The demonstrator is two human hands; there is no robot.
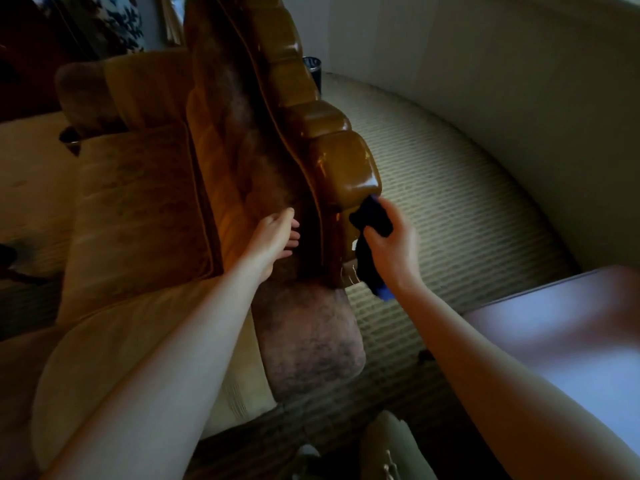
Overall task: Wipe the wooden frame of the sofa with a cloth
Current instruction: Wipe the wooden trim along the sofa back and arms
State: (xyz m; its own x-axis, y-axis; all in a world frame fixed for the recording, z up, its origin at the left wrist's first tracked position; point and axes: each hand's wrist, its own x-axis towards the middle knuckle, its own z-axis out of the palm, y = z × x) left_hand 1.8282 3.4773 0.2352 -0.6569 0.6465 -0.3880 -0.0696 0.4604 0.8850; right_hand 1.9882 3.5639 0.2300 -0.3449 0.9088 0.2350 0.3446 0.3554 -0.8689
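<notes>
- Gripping a dark cloth (372,220), the right hand (391,242) has its fingers curled round the bunched fabric; a tail of the cloth hangs below the hand, with a blue tip at its lower end
- Cloth: pressed against the near end of the wooden frame (332,161), just under the rounded last lobe of the carved top rail
- Wooden frame: glossy brown, scalloped in rounded lobes, running along the top of the sofa (221,174) back from the near end toward the far edge of the view; bright highlights on the nearest lobe
- Left hand (273,233): fingers fairly straight and spread narrow, resting on the brown upholstery of the sofa back just beside the frame; holds nothing
- Sofa: golden-tan seat cushions (138,209) on the left side, tufted back panel between cushions and frame, a worn mottled padded arm (311,334) at the near end below the two hands
- Throw pillow (86,95): tan, at the far end of the seat cushions
- Carpet (450,209): pale, ribbed weave, on the floor to the right of the sofa, behind its back
- Wall (502,81): light coloured, curving in the wide-angle view, meeting the carpet at the right
- Dark cylindrical container (313,72): on the floor behind the frame, partly hidden by it
- Pale flat surface (571,334): blurred, at the right edge near the right forearm; its nature cannot be told
- Patterned dark-and-white object (121,19): top left corner, too dim to identify
</notes>
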